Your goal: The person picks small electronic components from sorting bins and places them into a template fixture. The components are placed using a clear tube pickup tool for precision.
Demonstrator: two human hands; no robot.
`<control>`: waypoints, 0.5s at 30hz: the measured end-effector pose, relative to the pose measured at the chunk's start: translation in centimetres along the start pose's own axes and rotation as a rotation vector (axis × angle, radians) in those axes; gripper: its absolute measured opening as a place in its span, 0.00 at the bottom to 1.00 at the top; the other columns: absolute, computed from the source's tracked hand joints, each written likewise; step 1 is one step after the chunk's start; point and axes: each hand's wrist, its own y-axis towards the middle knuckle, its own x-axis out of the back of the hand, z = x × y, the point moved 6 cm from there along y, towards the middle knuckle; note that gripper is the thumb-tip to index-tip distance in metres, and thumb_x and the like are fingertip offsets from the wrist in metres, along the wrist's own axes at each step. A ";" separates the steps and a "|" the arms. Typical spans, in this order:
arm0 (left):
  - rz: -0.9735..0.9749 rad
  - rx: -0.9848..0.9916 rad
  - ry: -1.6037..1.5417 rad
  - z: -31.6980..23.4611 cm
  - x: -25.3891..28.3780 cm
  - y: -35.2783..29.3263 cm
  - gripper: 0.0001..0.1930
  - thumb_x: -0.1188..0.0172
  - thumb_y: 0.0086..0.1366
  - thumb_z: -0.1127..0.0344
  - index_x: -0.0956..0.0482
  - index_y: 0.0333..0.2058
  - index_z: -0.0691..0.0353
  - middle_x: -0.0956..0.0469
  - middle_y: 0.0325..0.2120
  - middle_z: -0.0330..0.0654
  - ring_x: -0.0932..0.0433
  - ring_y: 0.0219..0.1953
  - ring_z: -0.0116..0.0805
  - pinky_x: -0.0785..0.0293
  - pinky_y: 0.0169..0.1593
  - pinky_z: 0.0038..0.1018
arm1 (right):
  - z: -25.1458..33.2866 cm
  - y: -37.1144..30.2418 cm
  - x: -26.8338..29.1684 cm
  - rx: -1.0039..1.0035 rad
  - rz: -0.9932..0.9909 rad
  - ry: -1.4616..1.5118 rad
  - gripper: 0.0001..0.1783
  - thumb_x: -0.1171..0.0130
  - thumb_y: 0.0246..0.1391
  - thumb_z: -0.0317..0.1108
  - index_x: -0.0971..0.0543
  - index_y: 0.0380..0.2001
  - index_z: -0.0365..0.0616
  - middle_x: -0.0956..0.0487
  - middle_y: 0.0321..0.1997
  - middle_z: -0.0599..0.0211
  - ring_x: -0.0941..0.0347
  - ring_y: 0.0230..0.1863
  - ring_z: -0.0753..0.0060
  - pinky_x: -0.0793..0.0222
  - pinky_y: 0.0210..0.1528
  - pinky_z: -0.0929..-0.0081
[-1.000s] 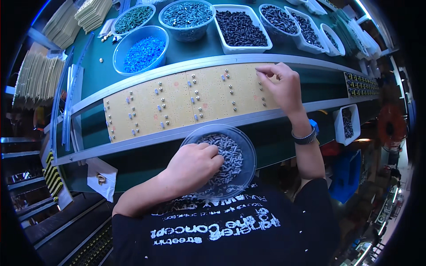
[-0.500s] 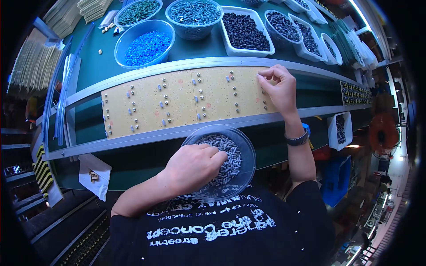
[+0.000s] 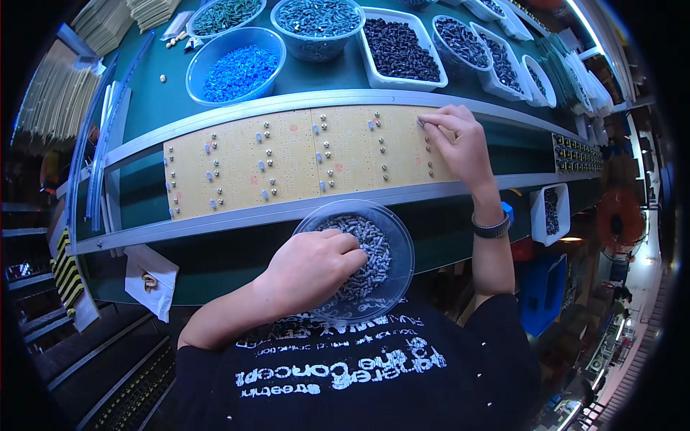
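Over the right end of the tan circuit boards (image 3: 287,172), my right hand (image 3: 460,136) pinches a small grey component (image 3: 421,123) between thumb and fingertips, right at the board's surface. Rows of small blue-grey cylindrical parts and shiny metal-topped parts stand on the boards. My left hand (image 3: 313,266) rests in a clear round bowl (image 3: 402,269) filled with grey cylindrical components (image 3: 370,244). Its fingers are curled among them, and the fingertips are hidden, so what they grip does not show. The bowl sits between my body and the rail.
Metal rails (image 3: 273,212) border the boards. Beyond them stand a bowl of blue parts (image 3: 241,75), a bowl of teal parts (image 3: 316,21) and a white tray of black parts (image 3: 402,50). Paper with a small tan item (image 3: 149,281) lies left; a small white tray (image 3: 550,215) sits right.
My right hand has shifted slightly right, its fingers straighter, and a small grey component now shows at the fingertips. My left hand stays in the bowl, nearly unmoved.
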 end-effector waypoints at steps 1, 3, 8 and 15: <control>-0.008 -0.001 -0.007 0.0 0.0 0.0 0.03 0.45 0.54 0.70 0.25 0.29 0.59 0.25 0.29 0.38 0.25 0.30 0.34 0.28 0.32 0.26 | 0.3 0.2 0.1 0.075 0.016 -0.054 0.03 0.38 0.46 0.24 0.18 0.28 0.38 0.24 0.28 0.70 0.36 0.29 0.76 0.35 0.32 0.80; -0.025 -0.002 -0.022 -0.1 0.1 0.0 0.02 0.47 0.54 0.70 0.27 0.27 0.60 0.26 0.28 0.40 0.26 0.30 0.35 0.28 0.32 0.27 | 0.8 0.5 0.2 0.228 0.049 -0.162 0.04 0.38 0.46 0.25 0.18 0.27 0.39 0.22 0.28 0.70 0.34 0.30 0.74 0.33 0.34 0.79; -0.033 -0.004 -0.033 -0.1 0.1 0.0 0.02 0.47 0.54 0.71 0.27 0.27 0.60 0.27 0.27 0.39 0.26 0.29 0.35 0.27 0.33 0.27 | 1.2 0.9 0.3 0.367 0.103 -0.263 0.03 0.39 0.46 0.26 0.18 0.26 0.40 0.22 0.28 0.72 0.34 0.32 0.74 0.32 0.36 0.78; 0.014 0.016 0.001 0.1 0.0 0.0 0.04 0.42 0.55 0.69 0.21 0.30 0.59 0.23 0.32 0.36 0.24 0.31 0.32 0.28 0.32 0.25 | 2.4 1.8 0.1 0.486 0.200 -0.348 0.06 0.38 0.42 0.23 0.18 0.28 0.40 0.22 0.30 0.71 0.34 0.30 0.74 0.35 0.35 0.79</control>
